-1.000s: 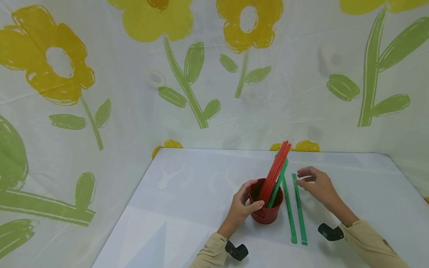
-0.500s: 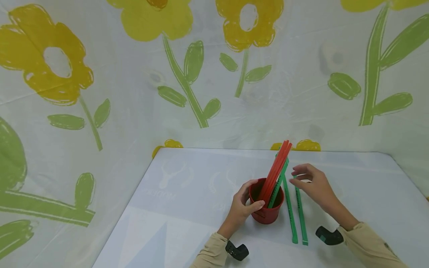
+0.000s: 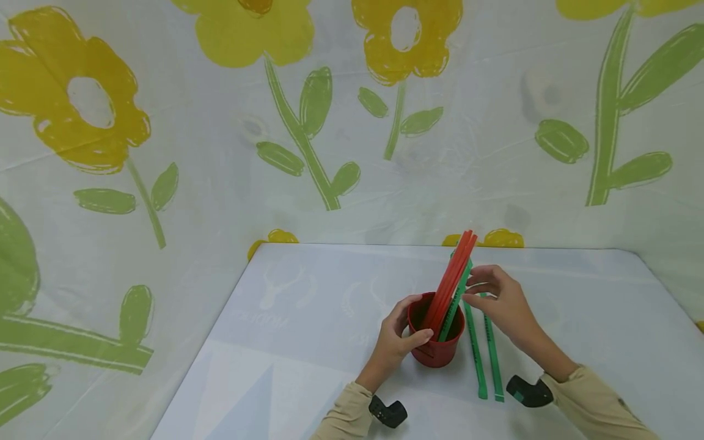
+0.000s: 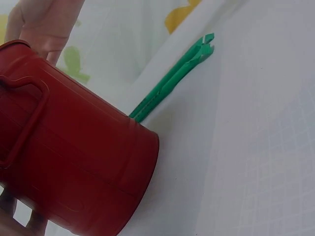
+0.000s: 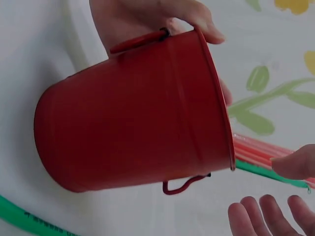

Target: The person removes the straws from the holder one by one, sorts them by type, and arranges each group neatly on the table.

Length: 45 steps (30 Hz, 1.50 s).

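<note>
My left hand point(image 3: 392, 339) grips a red metal bucket point(image 3: 437, 354) at its rim, thumb on the near side. Out of the bucket lean several red straws point(image 3: 453, 275) in a bundle, with green wrapped straws point(image 3: 452, 310) beside them. My right hand point(image 3: 503, 302) hovers right of the bundle, thumb and fingers parted and nothing gripped. In the right wrist view its thumb point(image 5: 298, 164) overlaps the red straws point(image 5: 248, 147), while the fingers point(image 5: 268, 216) stay apart below. Two more green wrapped straws point(image 3: 495, 366) lie right of the bucket, their crimped ends point(image 4: 204, 46) clear in the left wrist view.
The pale table point(image 3: 308, 305) runs back to a hanging cloth point(image 3: 473, 177) printed with yellow flowers, which also covers the left side. Black wrist cameras point(image 3: 387, 412) sit on both forearms, below tan sleeves' cuffs.
My right hand has moved left, from over the far ends of the loose green straws to beside the bundle. The left hand and bucket have stayed put.
</note>
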{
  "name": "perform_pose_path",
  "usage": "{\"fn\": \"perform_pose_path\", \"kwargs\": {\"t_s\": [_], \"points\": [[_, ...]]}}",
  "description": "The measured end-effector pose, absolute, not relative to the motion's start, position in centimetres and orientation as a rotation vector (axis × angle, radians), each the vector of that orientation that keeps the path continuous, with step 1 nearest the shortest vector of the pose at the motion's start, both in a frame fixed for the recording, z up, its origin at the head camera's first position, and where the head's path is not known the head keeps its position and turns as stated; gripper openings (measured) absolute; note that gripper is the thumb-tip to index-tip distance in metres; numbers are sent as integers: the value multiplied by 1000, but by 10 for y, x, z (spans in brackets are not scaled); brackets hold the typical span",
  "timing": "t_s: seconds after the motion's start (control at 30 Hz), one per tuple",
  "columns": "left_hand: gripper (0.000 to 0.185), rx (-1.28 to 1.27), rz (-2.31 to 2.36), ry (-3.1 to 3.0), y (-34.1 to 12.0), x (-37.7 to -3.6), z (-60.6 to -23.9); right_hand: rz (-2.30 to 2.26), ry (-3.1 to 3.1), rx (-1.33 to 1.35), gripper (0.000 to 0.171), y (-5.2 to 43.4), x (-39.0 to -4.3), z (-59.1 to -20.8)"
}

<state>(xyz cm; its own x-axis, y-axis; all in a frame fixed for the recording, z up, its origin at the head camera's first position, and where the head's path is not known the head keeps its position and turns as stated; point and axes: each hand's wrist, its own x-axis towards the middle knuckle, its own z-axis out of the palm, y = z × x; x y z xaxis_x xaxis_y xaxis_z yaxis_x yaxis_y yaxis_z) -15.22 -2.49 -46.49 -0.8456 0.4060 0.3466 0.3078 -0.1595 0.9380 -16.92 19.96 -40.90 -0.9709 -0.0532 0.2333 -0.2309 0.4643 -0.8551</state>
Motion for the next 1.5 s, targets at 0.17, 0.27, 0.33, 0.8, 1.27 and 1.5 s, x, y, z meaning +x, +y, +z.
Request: {"fn": "perform_pose_path", "kwargs": {"t_s": [0.17,0.27,0.33,0.8,1.27,1.5], "points": [[59,837,2178,1990,-26,-154,-470,1529,-2495,204,45,189,-169,-411],[59,833,2184,1992,-25,-158,-479,1544,-2469,162,43,184,-168,-413],[58,830,2179,1999,-24,-161,-486,1552,-2457,140,41,181,-167,-414],[58,832,2173,2000,-23,-167,-496,1539,-2372,144,35,180,-161,-411],[57,837,2177,2007,-24,-161,-488,1655,-2162,199,25,186,-157,-397],[58,847,2162,2022,-26,-151,-465,1651,-2079,193,26,189,-154,-386]]}}
